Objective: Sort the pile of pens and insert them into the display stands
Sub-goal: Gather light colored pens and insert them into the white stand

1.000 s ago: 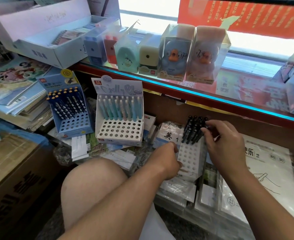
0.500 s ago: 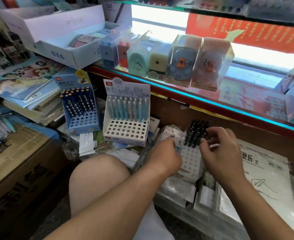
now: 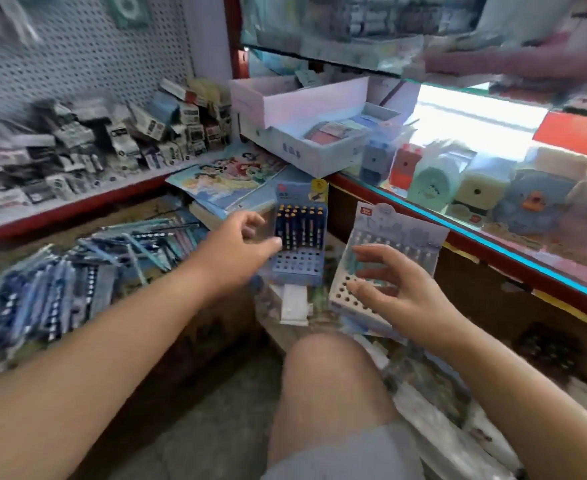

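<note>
A pile of blue and teal pens (image 3: 60, 282) lies at the left on a cardboard box. A blue display stand (image 3: 300, 237) with dark pens stands in the middle. To its right is a white display stand (image 3: 389, 258) with pale pens in its back rows. My left hand (image 3: 240, 251) hovers just left of the blue stand, fingers loosely curled, holding nothing. My right hand (image 3: 392, 289) floats in front of the white stand with fingers spread and empty. The frame is blurred by motion.
A glass shelf (image 3: 493, 223) with boxed sharpeners runs along the right. An open white box (image 3: 302, 109) sits behind the stands, picture books (image 3: 226, 181) beside it. Small packs (image 3: 77, 147) crowd a left shelf. My bare knee (image 3: 330, 382) is below the stands.
My view has swung left, away from the white stand with black pens. Both hands left that stand and now hover by the blue and white stands; the pen pile came into view.
</note>
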`<state>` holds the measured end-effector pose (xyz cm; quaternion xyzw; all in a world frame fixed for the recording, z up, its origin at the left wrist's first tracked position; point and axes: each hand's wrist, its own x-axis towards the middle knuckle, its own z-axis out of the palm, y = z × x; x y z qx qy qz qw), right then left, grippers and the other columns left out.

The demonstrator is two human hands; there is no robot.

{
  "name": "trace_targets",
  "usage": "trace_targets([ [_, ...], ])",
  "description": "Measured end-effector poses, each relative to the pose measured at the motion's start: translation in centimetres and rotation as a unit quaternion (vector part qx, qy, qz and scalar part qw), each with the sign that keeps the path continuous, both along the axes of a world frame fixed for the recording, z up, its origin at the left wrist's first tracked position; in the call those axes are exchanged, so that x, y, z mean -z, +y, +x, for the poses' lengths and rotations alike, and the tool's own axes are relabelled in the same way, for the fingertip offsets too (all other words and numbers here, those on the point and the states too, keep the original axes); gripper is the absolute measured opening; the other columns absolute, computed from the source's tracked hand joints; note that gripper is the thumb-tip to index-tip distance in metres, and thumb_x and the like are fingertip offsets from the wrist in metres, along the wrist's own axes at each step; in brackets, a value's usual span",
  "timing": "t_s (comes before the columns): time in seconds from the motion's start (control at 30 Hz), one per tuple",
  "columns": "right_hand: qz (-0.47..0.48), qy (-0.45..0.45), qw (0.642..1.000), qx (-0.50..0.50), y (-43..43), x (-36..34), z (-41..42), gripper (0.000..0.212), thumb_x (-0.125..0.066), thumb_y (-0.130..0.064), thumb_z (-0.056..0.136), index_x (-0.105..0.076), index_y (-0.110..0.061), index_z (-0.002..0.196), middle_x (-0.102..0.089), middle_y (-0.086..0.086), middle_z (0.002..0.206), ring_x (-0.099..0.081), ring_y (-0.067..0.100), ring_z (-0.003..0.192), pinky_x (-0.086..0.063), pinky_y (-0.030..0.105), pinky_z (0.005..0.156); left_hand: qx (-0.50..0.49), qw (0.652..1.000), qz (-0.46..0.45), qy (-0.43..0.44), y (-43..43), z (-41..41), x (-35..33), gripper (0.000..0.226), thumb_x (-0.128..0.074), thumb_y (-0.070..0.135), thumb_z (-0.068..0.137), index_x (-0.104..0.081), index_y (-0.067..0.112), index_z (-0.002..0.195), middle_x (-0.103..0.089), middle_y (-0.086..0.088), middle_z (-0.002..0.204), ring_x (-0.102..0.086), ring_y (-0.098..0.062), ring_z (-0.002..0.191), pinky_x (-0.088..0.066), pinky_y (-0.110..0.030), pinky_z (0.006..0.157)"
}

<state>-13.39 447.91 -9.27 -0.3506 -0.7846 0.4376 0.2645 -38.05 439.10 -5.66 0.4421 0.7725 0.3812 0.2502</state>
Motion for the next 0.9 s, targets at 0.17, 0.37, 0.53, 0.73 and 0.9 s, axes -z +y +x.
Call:
trace_targets([
  [0.17, 0.051, -0.072, 0.989, -0.115, -0.8, -0.7, -11.4, 0.056, -0.073, -0.05, 0.086, -0.051, -0.041, 0.137, -0.055, -0.014, 0.13, -0.058, 0.003, 0.117, -0.054, 0.035, 0.099, -0.119, 0.992, -0.031, -0.002, -7.7, -9.5, 0.0, 0.049, -0.067, 0.05, 0.092, -0.046, 0.031, 0.132, -0.051, 0.004, 0.121, -0.06, -0.02, 0.108, -0.054, -0.041, 0.085],
  [0.37, 0.041, -0.097, 0.972, -0.209, -3.5, -0.2, -23.7, 0.058, -0.073, -0.044, 0.089, -0.052, -0.03, 0.141, -0.055, -0.007, 0.13, -0.061, 0.01, 0.112, -0.051, 0.031, 0.093, -0.209, 0.976, -0.058, -0.001, -14.6, -16.4, 2.3, 0.061, -0.068, 0.048, 0.092, -0.04, 0.026, 0.142, -0.049, -0.004, 0.139, -0.055, -0.021, 0.116, -0.048, -0.037, 0.098],
  [0.53, -0.002, -0.121, 0.965, -0.232, -5.2, 2.8, -30.8, 0.049, -0.074, -0.038, 0.09, -0.054, -0.028, 0.134, -0.058, -0.002, 0.124, -0.063, 0.011, 0.102, -0.051, 0.029, 0.083, -0.229, 0.965, -0.124, 0.034, -17.6, -19.1, 5.9, 0.071, -0.069, 0.052, 0.09, -0.038, 0.022, 0.147, -0.053, -0.006, 0.14, -0.061, -0.019, 0.106, -0.051, -0.034, 0.088],
  [0.73, 0.055, -0.188, 0.96, -0.2, -5.1, 7.2, -35.0, 0.039, -0.073, -0.037, 0.091, -0.061, -0.017, 0.122, -0.064, 0.001, 0.104, -0.063, 0.018, 0.094, -0.049, 0.029, 0.081, -0.221, 0.958, -0.173, 0.068, -18.0, -20.5, 8.8, 0.067, -0.071, 0.049, 0.086, -0.042, 0.027, 0.142, -0.054, -0.002, 0.132, -0.064, -0.016, 0.097, -0.056, -0.04, 0.09],
  [0.9, 0.088, -0.22, 0.96, -0.15, -4.4, 8.7, -37.6, 0.031, -0.073, -0.041, 0.091, -0.062, -0.018, 0.108, -0.064, -0.002, 0.09, -0.062, 0.013, 0.08, -0.045, 0.027, 0.062, -0.211, 0.955, -0.177, 0.106, -17.8, -21.1, 9.3, 0.057, -0.068, 0.048, 0.09, -0.046, 0.027, 0.138, -0.052, 0.001, 0.13, -0.061, -0.015, 0.102, -0.054, -0.041, 0.093],
])
